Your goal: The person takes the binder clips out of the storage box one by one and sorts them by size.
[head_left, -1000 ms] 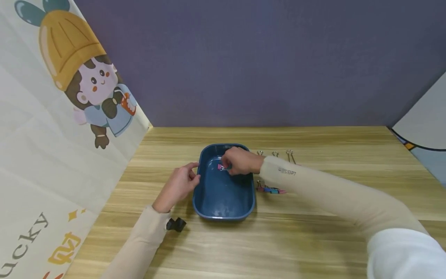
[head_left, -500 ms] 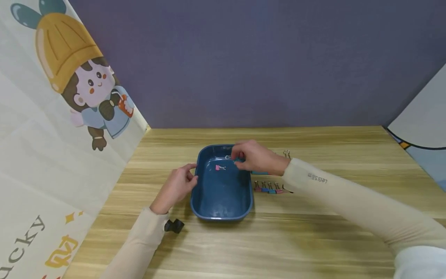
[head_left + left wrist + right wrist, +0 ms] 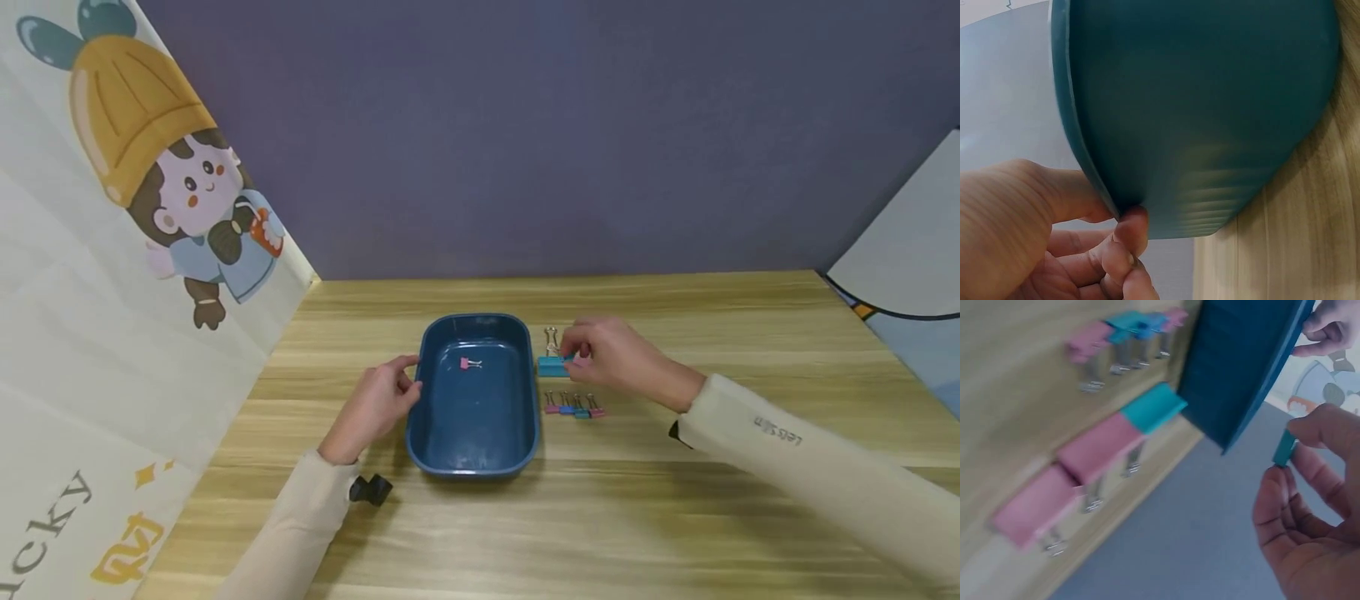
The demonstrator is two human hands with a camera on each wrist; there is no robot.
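My left hand (image 3: 372, 410) pinches the left rim of a blue tray (image 3: 1197, 94), thumb and fingers on either side of the edge. In the tray lies a small pink binder clip (image 3: 470, 363) with silver handles. To the right of the tray, my right hand (image 3: 618, 354) pinches a small teal binder clip (image 3: 1283, 449) between thumb and fingertips. It hovers over a row of large binder clips: a teal one (image 3: 1152, 407) nearest the tray, then a pink one (image 3: 1100, 445) and another pink one (image 3: 1038, 506). In the head view this hand hides part of that row.
A row of several small binder clips (image 3: 574, 411), pink, blue and teal, lies nearer me, right of the tray. The wooden table (image 3: 480, 542) ends at a dark purple wall (image 3: 525, 142) behind and a printed cloth (image 3: 90, 333) on the left.
My right hand has moved right, out of the tray, with the teal binder clip in its fingers. The pink binder clip stays in the tray. My left hand keeps its place on the rim.
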